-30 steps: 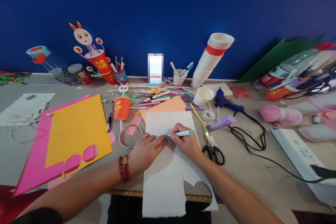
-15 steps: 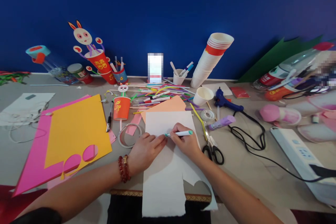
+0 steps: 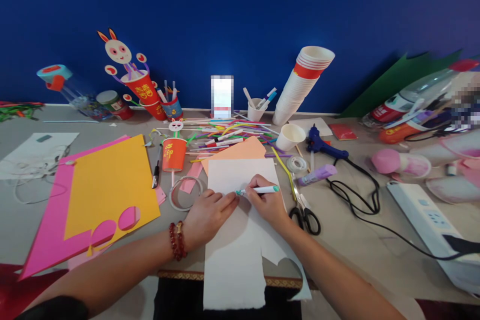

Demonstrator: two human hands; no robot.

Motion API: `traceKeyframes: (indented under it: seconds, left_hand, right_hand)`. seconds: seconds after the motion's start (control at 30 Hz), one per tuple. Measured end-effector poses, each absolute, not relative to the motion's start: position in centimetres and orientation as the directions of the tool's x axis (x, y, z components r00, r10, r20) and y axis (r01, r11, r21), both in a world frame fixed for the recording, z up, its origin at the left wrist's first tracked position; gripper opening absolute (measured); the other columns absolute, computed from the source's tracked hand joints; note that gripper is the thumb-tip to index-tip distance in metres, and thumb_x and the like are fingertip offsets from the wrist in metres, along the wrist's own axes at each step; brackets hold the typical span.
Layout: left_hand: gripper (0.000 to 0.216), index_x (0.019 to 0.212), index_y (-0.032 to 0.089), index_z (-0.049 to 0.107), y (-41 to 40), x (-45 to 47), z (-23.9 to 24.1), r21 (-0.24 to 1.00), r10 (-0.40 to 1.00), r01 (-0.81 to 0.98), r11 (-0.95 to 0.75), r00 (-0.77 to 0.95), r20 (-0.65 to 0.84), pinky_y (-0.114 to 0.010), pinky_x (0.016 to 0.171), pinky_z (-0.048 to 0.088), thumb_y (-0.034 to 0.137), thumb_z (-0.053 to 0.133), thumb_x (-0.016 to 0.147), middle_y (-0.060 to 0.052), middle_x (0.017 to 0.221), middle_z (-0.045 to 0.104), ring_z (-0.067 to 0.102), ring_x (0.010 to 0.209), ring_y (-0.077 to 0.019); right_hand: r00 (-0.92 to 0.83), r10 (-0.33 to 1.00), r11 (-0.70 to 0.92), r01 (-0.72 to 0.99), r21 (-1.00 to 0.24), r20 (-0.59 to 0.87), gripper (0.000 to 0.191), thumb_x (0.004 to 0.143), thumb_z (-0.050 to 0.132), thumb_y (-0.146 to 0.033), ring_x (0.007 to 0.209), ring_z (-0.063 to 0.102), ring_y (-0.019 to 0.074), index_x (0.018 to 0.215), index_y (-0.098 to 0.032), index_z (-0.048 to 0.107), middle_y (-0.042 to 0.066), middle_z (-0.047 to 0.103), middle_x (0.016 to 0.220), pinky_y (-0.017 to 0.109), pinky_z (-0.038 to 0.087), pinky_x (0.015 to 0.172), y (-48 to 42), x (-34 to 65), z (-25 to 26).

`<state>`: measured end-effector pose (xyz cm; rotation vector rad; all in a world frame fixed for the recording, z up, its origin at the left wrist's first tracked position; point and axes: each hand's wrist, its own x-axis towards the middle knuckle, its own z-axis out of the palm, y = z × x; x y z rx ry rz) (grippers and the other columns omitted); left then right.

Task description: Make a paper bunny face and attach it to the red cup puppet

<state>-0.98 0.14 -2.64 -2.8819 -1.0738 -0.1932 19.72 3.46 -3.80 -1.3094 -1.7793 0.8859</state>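
Note:
A white marker with green ends (image 3: 264,189) is pinched in my right hand (image 3: 268,205), its tip low over the white paper (image 3: 240,270). My left hand (image 3: 208,217) lies flat on the same sheet, fingers stretched toward the marker's tip. Those fingertips and the tip almost meet, and whatever lies just under them is hidden. The paper hangs over the table's front edge, with torn and curved cut edges at its lower right. To the left of my left hand lies a pale ring-shaped coil (image 3: 171,195). Black-handled scissors (image 3: 305,212) rest to the right of my right hand.
A red paper cup with a small white face (image 3: 173,155) stands left of the paper. Pipe cleaners (image 3: 225,130) are heaped behind it. A leaning stack of paper cups (image 3: 296,92), a blue glue gun (image 3: 322,144) and a power strip (image 3: 431,225) are on the right; yellow cardboard (image 3: 112,185) lies left.
The marker and my right fingers have shifted very slightly to the right, while the marker's tip stays near the same spot. My left hand is practically still.

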Motion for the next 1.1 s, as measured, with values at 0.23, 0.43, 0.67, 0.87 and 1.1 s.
traceKeyframes:
  seconds: [0.23, 0.43, 0.67, 0.87, 1.1]
  left_hand:
    - [0.035, 0.13, 0.013, 0.053, 0.22, -0.94, -2.54, 0.004, 0.644, 0.651, -0.759, 0.75, 0.151, -0.037, 0.074, 0.044, 0.011, 0.042, 0.097, -0.009, 0.127, 0.063, 0.062, 0.086, -0.0185]
    - [0.035, 0.13, 0.014, 0.054, 0.15, -0.91, -2.55, 0.005, 0.646, 0.654, -0.756, 0.746, 0.163, -0.037, 0.073, 0.044, 0.012, 0.043, 0.097, -0.008, 0.127, 0.063, 0.061, 0.083, -0.0183]
    - [0.036, 0.132, 0.014, 0.052, 0.16, -0.97, -2.72, -0.001, 0.646, 0.654, -0.757, 0.748, 0.149, -0.037, 0.075, 0.045, 0.011, 0.041, 0.097, -0.01, 0.127, 0.063, 0.062, 0.086, -0.018]
    - [0.036, 0.131, 0.014, 0.052, 0.12, -0.98, -2.65, -0.01, 0.649, 0.657, -0.754, 0.748, 0.139, -0.037, 0.075, 0.045, 0.011, 0.041, 0.097, -0.01, 0.127, 0.063, 0.061, 0.085, -0.018]
    - [0.037, 0.132, 0.013, 0.051, 0.16, -0.97, -2.59, 0.003, 0.652, 0.657, -0.754, 0.747, 0.129, -0.037, 0.076, 0.045, 0.011, 0.041, 0.097, -0.01, 0.128, 0.062, 0.061, 0.086, -0.0184]
  right_hand:
    - [-0.221, 0.962, 0.249, 0.453, -0.856, 0.163, 0.018, 0.086, 0.054, -0.025, 0.055, 0.045, 0.0118, 0.069, -0.021, 0.05, -0.005, 0.05, 0.059, 0.023, 0.034, 0.054, 3.55, 19.79, -3.84]
    - [-0.228, 0.961, 0.249, 0.452, -0.856, 0.159, 0.017, 0.086, 0.054, -0.024, 0.055, 0.045, 0.0117, 0.069, -0.021, 0.05, -0.005, 0.05, 0.059, 0.023, 0.034, 0.054, 3.53, 19.77, -3.81]
    - [-0.219, 0.963, 0.24, 0.451, -0.86, 0.154, 0.018, 0.086, 0.054, -0.025, 0.053, 0.044, 0.012, 0.068, -0.022, 0.049, -0.005, 0.049, 0.057, 0.023, 0.033, 0.052, 3.47, 19.77, -3.8]
    - [-0.23, 0.962, 0.24, 0.445, -0.863, 0.149, 0.018, 0.086, 0.053, -0.025, 0.053, 0.045, 0.012, 0.068, -0.022, 0.049, -0.005, 0.049, 0.057, 0.023, 0.033, 0.052, 3.54, 19.76, -3.69]
    - [-0.227, 0.963, 0.238, 0.447, -0.862, 0.148, 0.018, 0.086, 0.053, -0.025, 0.054, 0.045, 0.0119, 0.068, -0.021, 0.049, -0.005, 0.05, 0.059, 0.023, 0.033, 0.053, 3.54, 19.75, -3.78]
